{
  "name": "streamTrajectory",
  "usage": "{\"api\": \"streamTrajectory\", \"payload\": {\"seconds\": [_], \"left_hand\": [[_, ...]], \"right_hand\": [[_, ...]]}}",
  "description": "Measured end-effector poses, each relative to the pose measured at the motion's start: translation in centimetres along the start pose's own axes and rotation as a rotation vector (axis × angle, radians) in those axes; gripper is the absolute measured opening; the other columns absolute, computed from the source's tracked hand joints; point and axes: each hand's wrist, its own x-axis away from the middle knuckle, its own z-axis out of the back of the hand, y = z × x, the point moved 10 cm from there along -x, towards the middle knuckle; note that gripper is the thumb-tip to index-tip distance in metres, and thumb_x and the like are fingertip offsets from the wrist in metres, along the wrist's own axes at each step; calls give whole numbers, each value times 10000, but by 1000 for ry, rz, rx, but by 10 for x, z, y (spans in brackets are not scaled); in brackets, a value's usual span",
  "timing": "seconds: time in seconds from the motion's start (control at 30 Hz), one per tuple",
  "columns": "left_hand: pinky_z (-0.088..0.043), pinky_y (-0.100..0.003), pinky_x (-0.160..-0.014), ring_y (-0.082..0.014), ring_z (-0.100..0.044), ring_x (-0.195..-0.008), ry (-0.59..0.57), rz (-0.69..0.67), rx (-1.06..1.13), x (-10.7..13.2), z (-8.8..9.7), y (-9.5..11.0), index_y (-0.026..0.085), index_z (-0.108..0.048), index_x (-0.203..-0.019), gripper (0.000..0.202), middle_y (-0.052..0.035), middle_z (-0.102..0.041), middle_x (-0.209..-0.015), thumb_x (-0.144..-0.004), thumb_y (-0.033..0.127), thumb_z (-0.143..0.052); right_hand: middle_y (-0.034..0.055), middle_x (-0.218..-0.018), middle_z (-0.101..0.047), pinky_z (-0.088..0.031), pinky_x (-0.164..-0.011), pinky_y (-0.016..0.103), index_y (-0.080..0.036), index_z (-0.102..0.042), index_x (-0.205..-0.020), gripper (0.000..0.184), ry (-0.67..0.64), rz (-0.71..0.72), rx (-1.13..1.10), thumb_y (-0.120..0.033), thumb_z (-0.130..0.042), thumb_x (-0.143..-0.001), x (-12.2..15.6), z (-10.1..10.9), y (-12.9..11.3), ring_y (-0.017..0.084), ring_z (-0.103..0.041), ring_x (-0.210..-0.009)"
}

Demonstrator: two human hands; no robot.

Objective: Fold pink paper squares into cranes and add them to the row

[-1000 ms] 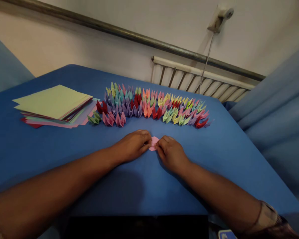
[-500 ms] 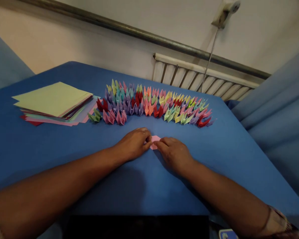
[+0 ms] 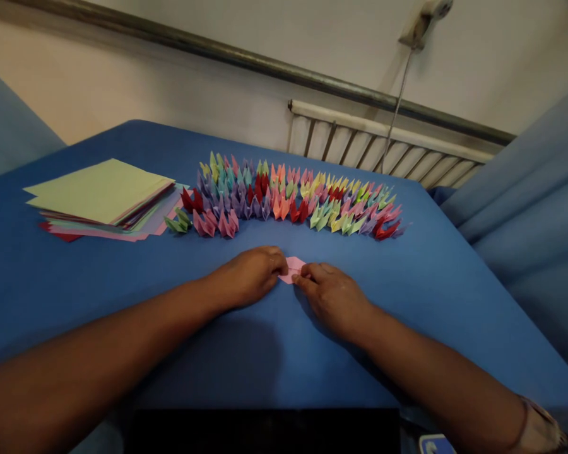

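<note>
A small piece of folded pink origami paper [image 3: 293, 267] lies on the blue tabletop between my hands, with a crease running across it. My left hand [image 3: 258, 272] is closed, its fingertips pinching the left edge of the paper. From the right, my right hand [image 3: 336, 293] has thumb and index finger on the paper's right part, pinched closed. Beyond my hands stand rows of folded paper cranes [image 3: 281, 207] in many colours. The green crane [image 3: 178, 221] and pink cranes [image 3: 228, 223] at the front left are nearest to my left hand.
A stack of coloured paper sheets [image 3: 99, 189], pale yellow on top, lies at the left of the blue table [image 3: 194, 372]. Behind it are a wall pipe [image 3: 246, 58] and a white radiator [image 3: 350, 142]. A blue curtain [image 3: 549, 233] hangs at the right, and a dark edge [image 3: 265, 432] shows below.
My right hand's fingers have shifted slightly on the pink paper, and more of its creased face shows. My left hand has moved only a little. The view has shifted slightly.
</note>
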Motion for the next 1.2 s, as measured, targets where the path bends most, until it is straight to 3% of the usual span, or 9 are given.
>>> {"api": "streamTrajectory", "payload": {"seconds": [0.17,0.33,0.73,0.93,1.07,1.2], "left_hand": [[-480,-298,-783,-179,-609,-844,114,142,17,-6,9,-21,171,-658,-1004,188,-49,-638,-975,-868,237,-547],[-408,-381,-990,-230,-559,-1075,185,77,-99,-17,6,-19,194,-679,-1111,254,-66,-634,-1127,-900,296,-582],[-412,-395,-992,-224,-594,-1073,154,178,83,-27,4,-28,193,-677,-836,50,-50,-675,-1097,-793,187,-653],[-403,-414,-980,-254,-545,-1110,146,139,-22,-24,2,-24,205,-653,-1123,281,-73,-647,-1171,-853,276,-618],[-407,-389,-954,-234,-550,-1056,122,102,2,-25,-1,-22,208,-674,-967,143,-53,-648,-1091,-847,262,-620],[-423,-369,-918,-214,-571,-995,183,108,97,-27,2,-24,200,-656,-887,79,-37,-662,-1023,-826,246,-636]], "right_hand": [[96,-1405,-536,-462,-877,387,-160,-577,-1316,380,30,9,1,-165,-399,-981,-1,5,-1,257,-548,-1038],[106,-1309,-615,-464,-848,410,-142,-599,-1276,349,12,61,-6,-194,-406,-991,-2,3,-6,261,-554,-1028],[104,-1277,-611,-449,-952,398,-154,-611,-1250,328,49,6,-139,-213,-416,-993,-2,7,-1,248,-540,-1112],[116,-1298,-605,-444,-977,407,-142,-596,-1274,341,33,16,-180,-230,-429,-990,-3,6,-1,245,-538,-1131],[120,-1278,-613,-451,-973,403,-161,-604,-1266,335,38,10,-195,-225,-429,-988,-3,7,0,243,-539,-1142],[127,-1268,-612,-462,-962,397,-152,-606,-1269,338,50,5,-204,-225,-447,-980,-3,9,0,248,-539,-1147]]}}
